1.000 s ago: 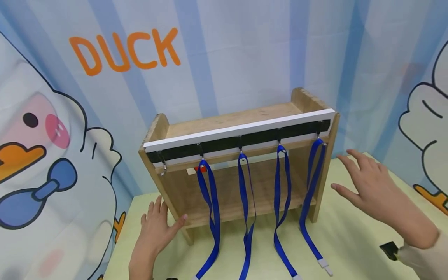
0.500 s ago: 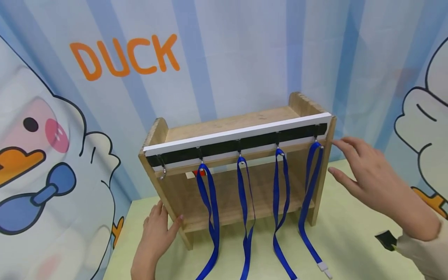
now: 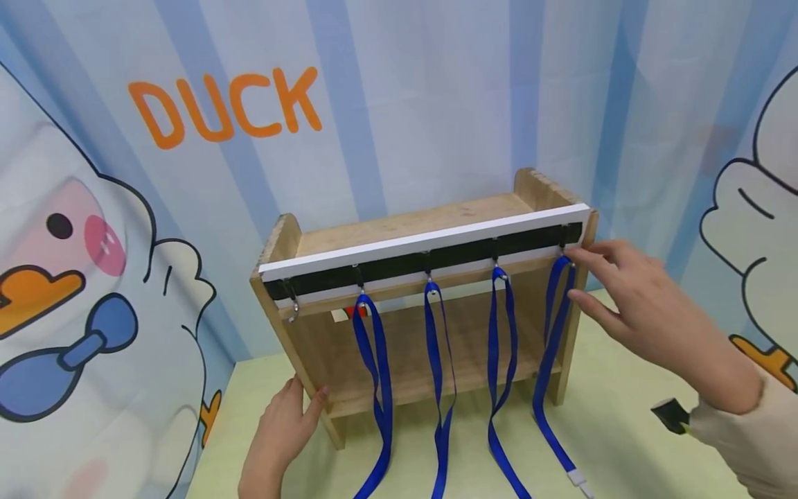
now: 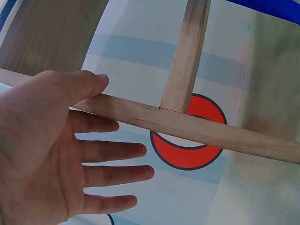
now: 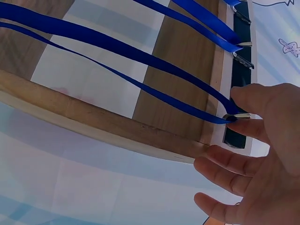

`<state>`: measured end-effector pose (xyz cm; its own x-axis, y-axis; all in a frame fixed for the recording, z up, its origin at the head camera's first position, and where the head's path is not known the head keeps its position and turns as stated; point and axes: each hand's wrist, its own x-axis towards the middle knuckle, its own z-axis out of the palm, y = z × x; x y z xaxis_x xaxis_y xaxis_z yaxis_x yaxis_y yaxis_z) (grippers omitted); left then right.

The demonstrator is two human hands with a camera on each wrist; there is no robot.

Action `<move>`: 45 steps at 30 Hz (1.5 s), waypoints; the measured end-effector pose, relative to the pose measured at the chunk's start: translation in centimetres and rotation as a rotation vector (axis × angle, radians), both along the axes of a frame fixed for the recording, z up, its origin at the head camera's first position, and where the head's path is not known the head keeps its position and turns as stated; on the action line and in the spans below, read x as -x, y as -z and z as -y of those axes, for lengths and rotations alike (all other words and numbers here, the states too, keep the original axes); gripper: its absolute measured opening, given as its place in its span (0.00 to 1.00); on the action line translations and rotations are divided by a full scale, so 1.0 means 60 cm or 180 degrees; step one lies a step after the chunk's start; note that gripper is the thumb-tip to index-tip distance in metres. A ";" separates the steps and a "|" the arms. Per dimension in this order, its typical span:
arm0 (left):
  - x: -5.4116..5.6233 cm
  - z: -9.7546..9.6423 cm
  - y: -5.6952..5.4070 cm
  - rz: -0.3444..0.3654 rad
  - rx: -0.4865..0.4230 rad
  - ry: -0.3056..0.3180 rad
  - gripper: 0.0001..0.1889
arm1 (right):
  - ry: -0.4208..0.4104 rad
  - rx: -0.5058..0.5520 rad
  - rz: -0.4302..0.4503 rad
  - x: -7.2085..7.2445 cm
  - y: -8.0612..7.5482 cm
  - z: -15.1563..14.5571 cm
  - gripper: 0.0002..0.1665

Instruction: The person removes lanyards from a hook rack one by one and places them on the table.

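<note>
A small wooden shelf point(image 3: 430, 220) carries a white-and-black hook strip point(image 3: 461, 244) along its front. Blue lanyards hang from several of its hooks; the leftmost hook point(image 3: 294, 307) has none. My left hand point(image 3: 280, 433) touches the shelf's left side panel, its thumb over the front edge and its straight fingers on the outer side, as the left wrist view point(image 4: 108, 150) shows. At the strip's right end, my right hand point(image 3: 648, 308) has thumb and forefinger on either side of the hook holding the rightmost lanyard point(image 5: 164, 70). A gap shows between those fingertips.
A pale green tabletop point(image 3: 623, 443) lies under the shelf, and the lanyards' lower ends trail over it toward me. Behind hangs a striped blue-and-white curtain point(image 3: 424, 104) with duck pictures. A small black object point(image 3: 670, 416) appears by my right sleeve.
My right hand has moved left, from beside the shelf to the rightmost hook. The left hand has come up close against the left side panel. The lanyards hang as before.
</note>
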<state>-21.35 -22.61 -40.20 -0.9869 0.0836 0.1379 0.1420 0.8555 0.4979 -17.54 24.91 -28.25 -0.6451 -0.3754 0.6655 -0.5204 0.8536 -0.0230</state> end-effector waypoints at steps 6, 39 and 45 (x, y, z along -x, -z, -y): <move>-0.005 0.002 0.003 -0.0066 -0.0053 0.0049 0.33 | -0.0220 0.0069 -0.0298 0.006 0.002 0.004 0.26; -0.003 -0.007 0.008 -0.0170 -0.0193 0.0155 0.30 | -0.0359 0.0203 -0.0812 -0.042 -0.010 0.018 0.28; -0.004 -0.007 0.009 -0.0179 -0.0207 0.0180 0.30 | -0.0331 0.0158 -0.0724 -0.058 0.003 0.012 0.32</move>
